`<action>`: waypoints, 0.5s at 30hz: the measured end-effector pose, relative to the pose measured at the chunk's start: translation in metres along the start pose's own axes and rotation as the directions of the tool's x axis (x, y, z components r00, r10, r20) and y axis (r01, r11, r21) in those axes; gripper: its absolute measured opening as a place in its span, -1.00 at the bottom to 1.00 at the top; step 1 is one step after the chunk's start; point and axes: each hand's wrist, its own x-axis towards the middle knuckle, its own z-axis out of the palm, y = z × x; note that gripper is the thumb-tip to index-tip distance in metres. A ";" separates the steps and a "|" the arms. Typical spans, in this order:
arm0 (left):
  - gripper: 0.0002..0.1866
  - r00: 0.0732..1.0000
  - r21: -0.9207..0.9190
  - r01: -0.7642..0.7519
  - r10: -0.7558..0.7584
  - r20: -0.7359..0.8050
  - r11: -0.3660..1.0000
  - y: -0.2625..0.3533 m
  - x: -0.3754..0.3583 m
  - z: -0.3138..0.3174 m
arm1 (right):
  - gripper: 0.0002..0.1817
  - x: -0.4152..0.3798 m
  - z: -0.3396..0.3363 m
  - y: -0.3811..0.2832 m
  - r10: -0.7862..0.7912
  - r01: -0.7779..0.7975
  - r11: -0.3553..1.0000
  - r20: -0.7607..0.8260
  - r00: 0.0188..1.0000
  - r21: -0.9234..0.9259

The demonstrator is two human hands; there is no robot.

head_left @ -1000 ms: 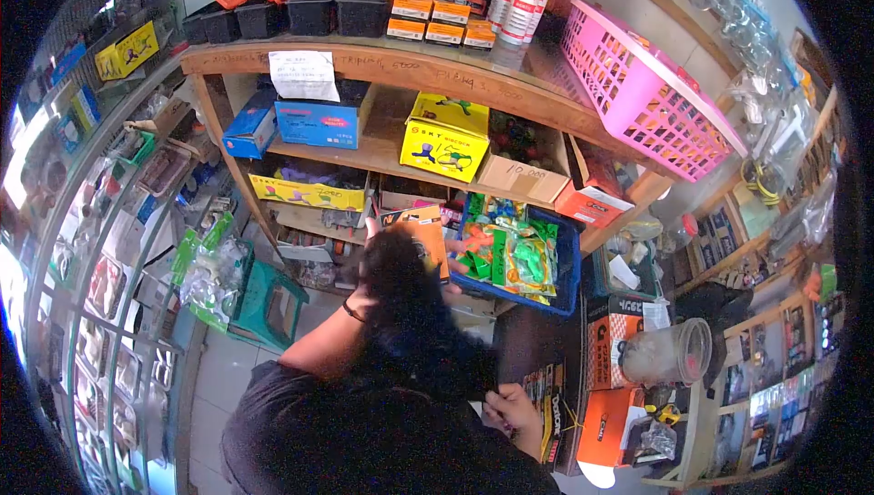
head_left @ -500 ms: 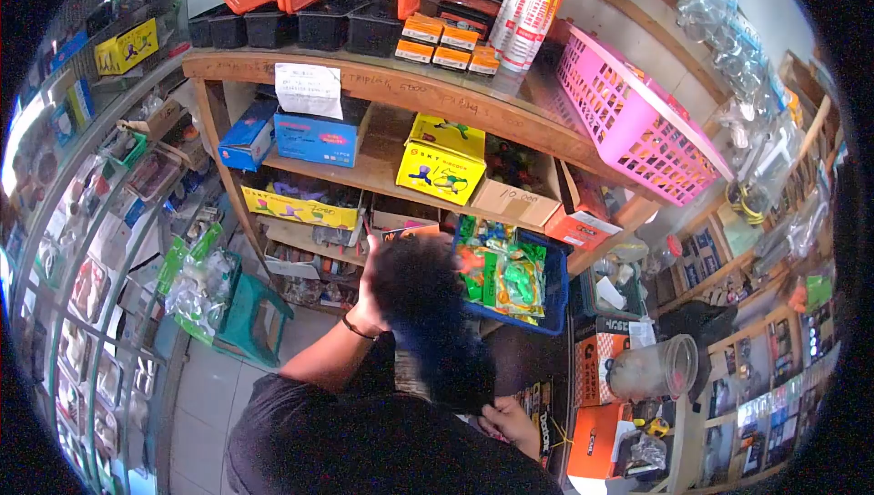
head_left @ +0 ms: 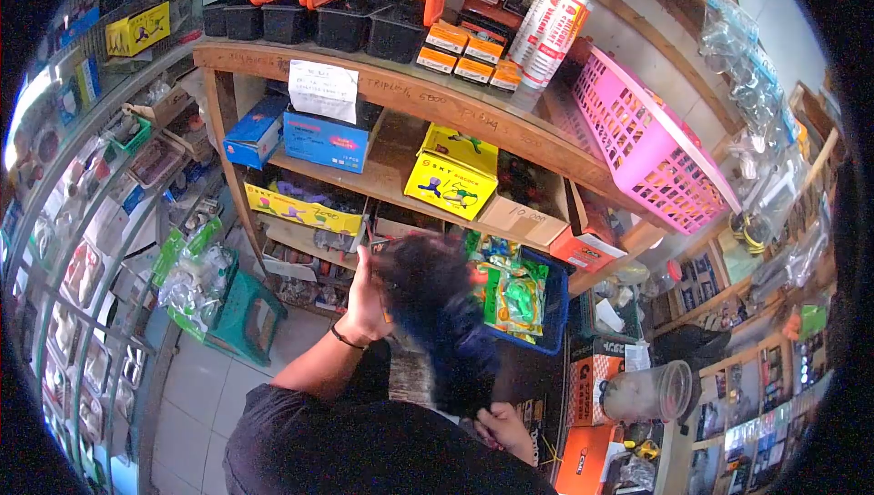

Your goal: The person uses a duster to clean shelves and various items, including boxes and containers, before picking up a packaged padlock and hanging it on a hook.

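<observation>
A dark, bushy duster (head_left: 446,322), blurred by motion, hangs between my hands in front of the shelves. Its lower end is in my right hand (head_left: 507,431), whose fingers are closed round it near the bottom of the view. My left hand (head_left: 366,302) is raised at the duster's upper left side, palm towards the bristles, with extended fingers partly hidden behind it. A dark bracelet sits on my left wrist. Just right of the duster, a blue basket (head_left: 557,308) holds green and yellow packets (head_left: 517,299).
The wooden shelf (head_left: 401,94) carries black bins (head_left: 346,32), white tubes (head_left: 553,30) and a pink basket (head_left: 655,140). Yellow boxes (head_left: 451,172) stand on lower levels. A green stool (head_left: 246,313) is at left, a clear jar (head_left: 648,392) at right. Glass cases line the left side.
The upper shelves and their goods have shifted slightly right in view. My left hand sits a little farther left and shows more of its palm. The duster is still blurred.
</observation>
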 end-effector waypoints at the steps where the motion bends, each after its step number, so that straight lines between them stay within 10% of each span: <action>1: -0.13 0.990 0.337 0.141 -0.128 -0.061 0.931 0.009 0.002 0.000 | -0.63 0.004 -0.007 0.006 0.047 -0.043 0.996 0.047 0.998 -0.076; 2: -0.14 0.961 0.621 0.276 -0.227 -0.160 0.733 0.017 0.006 -0.001 | -0.62 0.007 -0.011 0.010 0.097 -0.082 0.985 0.090 0.991 -0.154; 4: -0.18 0.956 0.627 0.281 -0.268 -0.119 0.727 0.017 0.009 -0.002 | -0.63 0.011 -0.013 0.015 0.019 -0.013 0.994 0.054 0.998 -0.111; 6: -0.20 0.879 0.700 0.114 0.257 -0.402 0.705 0.000 0.009 0.010 | -0.65 0.013 -0.009 0.013 -0.056 0.058 0.996 0.020 0.998 -0.073; 7: -0.21 0.998 0.347 0.036 -0.013 -0.068 0.937 0.006 0.013 0.002 | -0.62 0.010 -0.005 0.008 -0.012 0.012 1.000 0.030 0.999 0.004; 8: -0.21 0.998 0.351 0.035 -0.012 -0.066 0.936 0.008 0.009 -0.001 | -0.58 0.011 -0.003 0.005 0.030 -0.034 0.996 0.043 0.999 0.083; 11: -0.21 0.832 0.671 0.124 0.292 -0.472 0.731 0.011 0.006 -0.001 | -0.58 0.020 -0.007 0.014 0.024 -0.033 0.998 0.153 0.988 0.054; 14: -0.25 0.919 0.606 0.119 0.144 -0.367 0.787 0.022 0.004 -0.006 | -0.60 0.018 0.009 0.003 0.020 -0.013 0.986 -0.041 0.999 0.167; 15: -0.24 0.990 0.213 0.066 -0.091 0.110 0.975 0.039 0.002 -0.040 | -0.60 0.020 0.008 0.004 0.020 -0.014 0.986 -0.040 0.999 0.164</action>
